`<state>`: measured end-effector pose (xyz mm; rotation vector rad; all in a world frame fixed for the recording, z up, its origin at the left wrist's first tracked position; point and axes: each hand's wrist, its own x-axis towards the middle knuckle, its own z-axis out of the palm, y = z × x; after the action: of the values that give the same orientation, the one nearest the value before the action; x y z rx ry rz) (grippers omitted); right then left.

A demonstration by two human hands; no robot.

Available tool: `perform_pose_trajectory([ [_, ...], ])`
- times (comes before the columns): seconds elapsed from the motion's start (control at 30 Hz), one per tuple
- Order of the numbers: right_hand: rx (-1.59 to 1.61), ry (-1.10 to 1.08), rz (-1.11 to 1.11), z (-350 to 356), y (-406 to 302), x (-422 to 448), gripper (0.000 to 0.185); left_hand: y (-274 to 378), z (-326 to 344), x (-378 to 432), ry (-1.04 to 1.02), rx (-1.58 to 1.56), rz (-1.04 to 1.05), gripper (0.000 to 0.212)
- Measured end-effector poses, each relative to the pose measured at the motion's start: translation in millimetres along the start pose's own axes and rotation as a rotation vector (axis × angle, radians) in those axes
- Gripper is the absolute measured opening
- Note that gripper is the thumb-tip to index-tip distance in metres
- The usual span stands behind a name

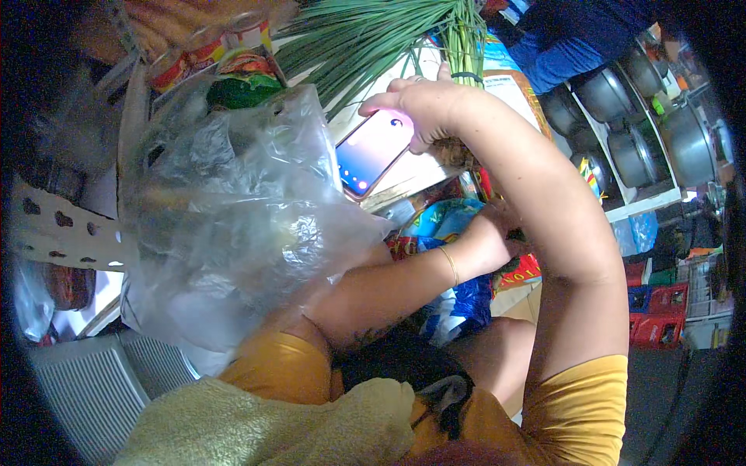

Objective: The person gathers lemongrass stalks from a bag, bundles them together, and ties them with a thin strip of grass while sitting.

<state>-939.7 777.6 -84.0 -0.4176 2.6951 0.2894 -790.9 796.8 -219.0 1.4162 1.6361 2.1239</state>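
My right hand (422,108) is at the upper end of a lit smartphone (376,148), its fingers at the two long edges. The phone lies tilted over a pale board or box surface, beside a bundle of long green leafy stalks (373,35) tied with a dark band. My left hand (506,224) reaches under my right arm, among colourful printed packages (443,218); its fingers are mostly hidden. A thin gold bracelet (450,265) circles my left wrist. A large clear plastic bag (245,215) spreads to the left of the phone, partly over my left arm.
Metal pots (606,96) stand on white shelving (644,204) at the right, above red crates (655,329). Part of a person in dark blue clothing (559,41) shows at the top right. Ridged grey panels (87,384) are at the lower left, and red-labelled packages (198,64) at the upper left.
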Motion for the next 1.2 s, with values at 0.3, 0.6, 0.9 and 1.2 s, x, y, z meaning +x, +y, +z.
perform_pose_trajectory([
  [0.3,0.034,0.640,-0.073,20,9,-47,0.068,14,-8,1,-0.033,0.003,0.044,0.042],
  [0.6,0.277,1.350,0.194,93,15,-187,0.016,17,-28,-7,-0.063,-0.021,-0.085,0.034],
  [0.9,1.237,0.928,0.360,195,9,-251,0.061,24,-22,-1,-0.142,-0.138,-0.325,0.021],
  [1.2,1.469,1.025,0.187,219,4,-270,0.048,35,1,-9,-0.192,-0.233,-0.252,0.018],
])
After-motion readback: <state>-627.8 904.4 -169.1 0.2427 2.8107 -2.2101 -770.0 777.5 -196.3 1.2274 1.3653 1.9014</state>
